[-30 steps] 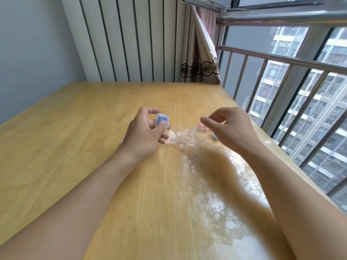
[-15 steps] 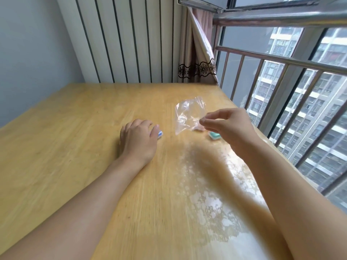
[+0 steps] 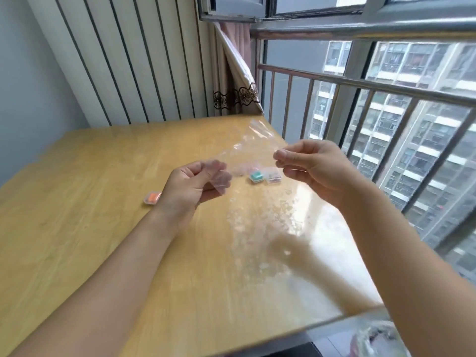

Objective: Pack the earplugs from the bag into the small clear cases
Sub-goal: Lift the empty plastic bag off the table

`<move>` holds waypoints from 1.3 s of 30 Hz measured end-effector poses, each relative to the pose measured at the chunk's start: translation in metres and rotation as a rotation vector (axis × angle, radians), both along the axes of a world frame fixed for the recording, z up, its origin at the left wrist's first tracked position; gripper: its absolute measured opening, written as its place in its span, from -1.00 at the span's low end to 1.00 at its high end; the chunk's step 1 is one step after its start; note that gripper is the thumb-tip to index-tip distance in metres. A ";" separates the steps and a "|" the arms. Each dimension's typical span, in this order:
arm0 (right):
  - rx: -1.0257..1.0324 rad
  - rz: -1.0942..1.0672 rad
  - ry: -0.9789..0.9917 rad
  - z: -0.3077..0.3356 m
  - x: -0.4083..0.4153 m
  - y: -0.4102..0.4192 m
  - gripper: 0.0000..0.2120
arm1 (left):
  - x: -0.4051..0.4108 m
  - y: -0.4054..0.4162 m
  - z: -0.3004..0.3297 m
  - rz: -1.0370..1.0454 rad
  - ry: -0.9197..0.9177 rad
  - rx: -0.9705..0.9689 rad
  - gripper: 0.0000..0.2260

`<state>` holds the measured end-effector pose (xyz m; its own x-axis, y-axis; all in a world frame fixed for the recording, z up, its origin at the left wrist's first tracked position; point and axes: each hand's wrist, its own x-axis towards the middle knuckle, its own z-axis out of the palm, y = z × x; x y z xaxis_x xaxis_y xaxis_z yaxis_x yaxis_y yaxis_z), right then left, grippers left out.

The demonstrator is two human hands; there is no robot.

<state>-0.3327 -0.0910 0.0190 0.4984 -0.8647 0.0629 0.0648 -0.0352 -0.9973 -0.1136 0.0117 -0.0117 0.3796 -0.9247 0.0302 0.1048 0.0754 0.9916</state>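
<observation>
A clear plastic bag (image 3: pixel 253 145) is stretched in the air above the wooden table (image 3: pixel 103 228). My left hand (image 3: pixel 192 185) pinches its lower left corner and my right hand (image 3: pixel 306 163) pinches its right edge. The bag looks empty. Under it on the table lie a small case with teal earplugs (image 3: pixel 256 176), a clear case (image 3: pixel 273 176) just right of it, and a pinkish case (image 3: pixel 248 166) blurred behind the plastic. Another case with orange earplugs (image 3: pixel 152 197) lies left of my left wrist.
The table's right edge runs along a metal window railing (image 3: pixel 360 88). A curtain (image 3: pixel 231 81) and a ribbed wall panel (image 3: pixel 128 60) stand behind the table. A crumpled plastic item (image 3: pixel 378 338) shows at the bottom right, below the table's near edge.
My left hand left the blue case on the table and rose to take the bag's left corner. The bag, earlier hanging from my right hand alone, is now spread between both hands.
</observation>
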 end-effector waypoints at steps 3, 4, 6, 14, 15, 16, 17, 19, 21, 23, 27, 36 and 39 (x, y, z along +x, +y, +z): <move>0.008 -0.031 -0.030 -0.002 -0.051 0.019 -0.69 | -0.032 0.003 0.006 -0.087 -0.111 0.029 -0.84; 0.015 -0.030 -0.001 -0.006 -0.068 0.028 -0.59 | -0.049 0.003 0.005 -0.135 -0.174 0.043 -0.86; 0.016 -0.069 0.062 -0.016 -0.102 0.047 -0.49 | -0.092 0.001 -0.001 -0.256 -0.287 0.070 -0.84; 0.323 -0.686 -0.083 -0.160 -0.287 0.091 -0.90 | -0.284 -0.027 -0.056 -0.538 -1.286 -0.216 -0.74; 0.407 -0.710 -0.090 -0.187 -0.306 0.103 -0.86 | -0.309 -0.026 -0.065 -0.587 -1.464 -0.226 -0.78; 0.483 -0.733 -0.078 -0.213 -0.325 0.113 -0.85 | -0.337 -0.025 -0.076 -0.627 -1.606 -0.232 -0.85; 0.537 -0.741 -0.058 -0.237 -0.338 0.121 -0.86 | -0.357 -0.022 -0.084 -0.658 -1.710 -0.214 -0.90; 0.626 -0.764 -0.042 -0.277 -0.354 0.133 -0.84 | -0.383 -0.016 -0.107 -0.762 -1.790 -0.094 -0.87; 0.680 -0.831 -0.023 -0.310 -0.365 0.137 -0.86 | -0.396 -0.012 -0.139 -0.827 -1.764 0.022 -0.75; 0.699 -0.891 0.055 -0.336 -0.369 0.136 -0.91 | -0.392 -0.014 -0.172 -0.861 -1.649 0.135 -0.75; 0.736 -0.949 0.292 -0.397 -0.370 0.125 -0.84 | -0.372 -0.020 -0.225 -0.895 -1.452 0.271 -0.78; 0.577 -0.774 1.148 -0.453 -0.355 0.108 -0.49 | -0.368 -0.015 -0.251 -1.041 -1.317 0.353 -0.82; 0.518 -0.637 1.158 -0.460 -0.337 0.112 -0.66 | -0.369 -0.014 -0.254 -1.055 -1.291 0.351 -0.82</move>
